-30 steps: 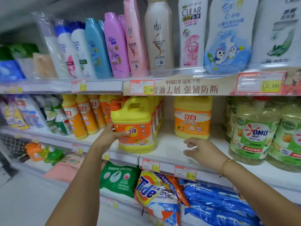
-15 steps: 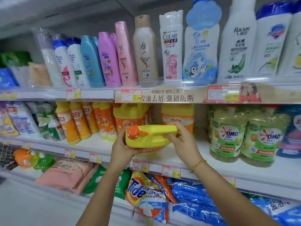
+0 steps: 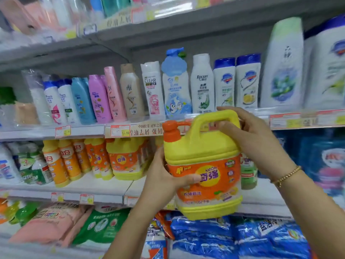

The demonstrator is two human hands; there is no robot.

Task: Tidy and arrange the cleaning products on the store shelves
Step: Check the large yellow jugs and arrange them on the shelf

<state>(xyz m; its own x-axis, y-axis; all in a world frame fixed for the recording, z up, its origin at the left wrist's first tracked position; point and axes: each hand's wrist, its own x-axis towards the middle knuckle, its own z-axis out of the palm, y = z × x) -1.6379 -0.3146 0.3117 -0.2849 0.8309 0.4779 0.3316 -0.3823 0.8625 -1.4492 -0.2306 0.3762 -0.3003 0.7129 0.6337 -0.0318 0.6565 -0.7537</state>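
While my right hand [image 3: 250, 135] curls its fingers through the handle [image 3: 197, 120] on top of the yellow detergent jug [image 3: 203, 152], my left hand [image 3: 162, 176] grips the jug's side lower down, thumb pressed across the orange label. The jug is held upright between both hands, its orange pump cap [image 3: 170, 131] just left of my right hand. Beyond my left hand, matching jugs [image 3: 127, 159] stand on the shelf [image 3: 104, 184], with shampoo bottles [image 3: 130, 94] on the level above.

jug [image 3: 203, 152]: we see yellow plastic, orange pump cap, orange label | pose: upright, lifted off the shelf [image 3: 104, 186] | hold: our left hand [image 3: 162, 181] grips its side, our right hand [image 3: 250, 135] grips its top handle | twin jugs [image 3: 127, 159]: standing on the shelf to the left
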